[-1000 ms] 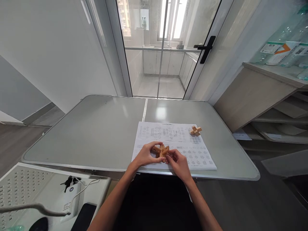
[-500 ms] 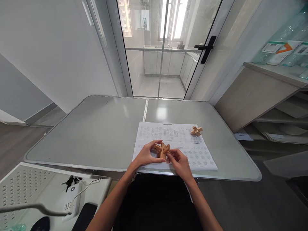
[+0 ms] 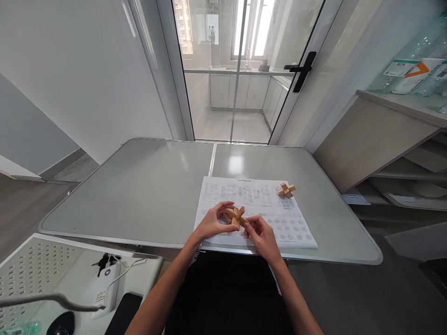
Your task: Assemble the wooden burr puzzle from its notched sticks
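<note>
Grey table (image 3: 139,195) is filling mid-frame, a printed sheet (image 3: 279,223) lying lower centre. Left hand (image 3: 211,224) and right hand (image 3: 261,236) are both gripping a wooden puzzle (image 3: 236,217) above the sheet; a second puzzle (image 3: 287,190) is sitting at its upper right corner.

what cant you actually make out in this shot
- Wooden puzzle, head view: the left hand and right hand cover its lower parts, so how the pieces lock is hidden.
- Printed sheet: diagrams too small to read; its near edge lies behind the hands.
- Second wooden puzzle: too small to count pieces.
- Dark objects on the white perforated shelf: cut off by the bottom edge.
</note>
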Tool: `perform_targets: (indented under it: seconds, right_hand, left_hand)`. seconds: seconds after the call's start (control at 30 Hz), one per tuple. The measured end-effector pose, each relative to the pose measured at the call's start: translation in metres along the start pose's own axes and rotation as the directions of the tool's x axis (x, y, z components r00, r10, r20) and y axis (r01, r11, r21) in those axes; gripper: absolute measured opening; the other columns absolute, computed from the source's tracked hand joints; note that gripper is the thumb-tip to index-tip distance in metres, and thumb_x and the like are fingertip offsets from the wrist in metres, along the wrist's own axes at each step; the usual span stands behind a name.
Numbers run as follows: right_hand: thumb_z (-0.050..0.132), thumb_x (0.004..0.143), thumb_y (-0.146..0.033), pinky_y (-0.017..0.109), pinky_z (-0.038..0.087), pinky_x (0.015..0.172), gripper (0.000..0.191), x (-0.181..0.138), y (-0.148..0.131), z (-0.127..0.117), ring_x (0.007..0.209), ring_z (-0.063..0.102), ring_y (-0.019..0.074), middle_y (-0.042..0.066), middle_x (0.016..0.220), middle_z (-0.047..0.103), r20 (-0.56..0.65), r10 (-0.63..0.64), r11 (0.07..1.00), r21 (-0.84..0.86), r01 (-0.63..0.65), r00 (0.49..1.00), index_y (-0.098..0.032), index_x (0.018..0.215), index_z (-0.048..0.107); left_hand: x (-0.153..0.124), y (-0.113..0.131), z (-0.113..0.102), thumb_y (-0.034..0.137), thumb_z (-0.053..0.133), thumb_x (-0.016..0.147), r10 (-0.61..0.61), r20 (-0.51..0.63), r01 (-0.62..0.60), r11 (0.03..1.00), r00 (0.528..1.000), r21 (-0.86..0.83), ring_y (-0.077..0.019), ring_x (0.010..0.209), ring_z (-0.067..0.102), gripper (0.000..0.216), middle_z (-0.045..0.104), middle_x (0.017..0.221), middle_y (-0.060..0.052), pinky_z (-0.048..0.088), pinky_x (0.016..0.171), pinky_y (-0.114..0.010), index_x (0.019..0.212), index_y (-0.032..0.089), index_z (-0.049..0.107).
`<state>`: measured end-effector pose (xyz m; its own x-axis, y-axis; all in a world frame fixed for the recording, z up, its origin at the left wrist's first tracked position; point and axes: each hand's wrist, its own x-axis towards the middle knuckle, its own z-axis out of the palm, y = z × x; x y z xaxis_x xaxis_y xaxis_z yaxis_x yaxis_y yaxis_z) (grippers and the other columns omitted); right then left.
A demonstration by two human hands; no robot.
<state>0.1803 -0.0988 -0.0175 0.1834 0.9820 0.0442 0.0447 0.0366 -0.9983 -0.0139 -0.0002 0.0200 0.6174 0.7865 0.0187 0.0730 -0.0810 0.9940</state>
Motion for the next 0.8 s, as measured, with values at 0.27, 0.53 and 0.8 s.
perform_targets:
  seconds: [0.27, 0.53, 0.8]
  right_hand:
    - [0.069, 0.095, -0.057, 0.032, 0.053, 0.069, 0.036, -0.001, -0.002, 0.001, 0.067, 0.065, 0.019, 0.001, 0.073, 0.068, -0.007, 0.008, 1.0, 0.029, -0.008, 1.0, -0.022, 0.103, 0.063]
    - [0.07, 0.091, -0.062, 0.033, 0.054, 0.071, 0.042, -0.002, -0.008, -0.027, 0.069, 0.069, 0.0212, 0.004, 0.078, 0.072, -0.237, -0.008, 0.988, -0.154, -0.03, 0.972, -0.021, 0.103, 0.067]
    - [0.075, 0.08, -0.068, 0.034, 0.053, 0.071, 0.055, 0.005, 0.007, -0.096, 0.075, 0.072, 0.0261, 0.008, 0.076, 0.076, -0.603, 0.03, 0.951, -0.229, -0.209, 0.797, -0.018, 0.101, 0.07]
  left_hand:
    - [0.001, -0.002, -0.002, 0.031, 0.097, 0.067, 0.035, 0.019, -0.033, 0.998, 0.999, -0.057, -0.0312, 0.127, 0.064, 0.086, 0.069, 0.131, -0.014, 0.043, 0.115, -0.051, 0.143, 0.024, 0.057]
    - [0.002, -0.009, 0.0, 0.035, 0.086, 0.083, 0.107, -0.022, -0.108, 0.993, 0.994, -0.044, -0.0261, 0.114, 0.069, 0.071, 0.065, 0.139, -0.015, 0.053, 0.103, -0.049, 0.144, 0.026, 0.051]
    - [0.001, -0.008, 0.004, 0.036, 0.077, 0.092, 0.105, -0.039, -0.104, 0.994, 0.994, 0.03, -0.023, 0.109, 0.07, 0.053, 0.07, 0.126, -0.012, 0.055, 0.103, -0.046, 0.139, 0.023, 0.057]
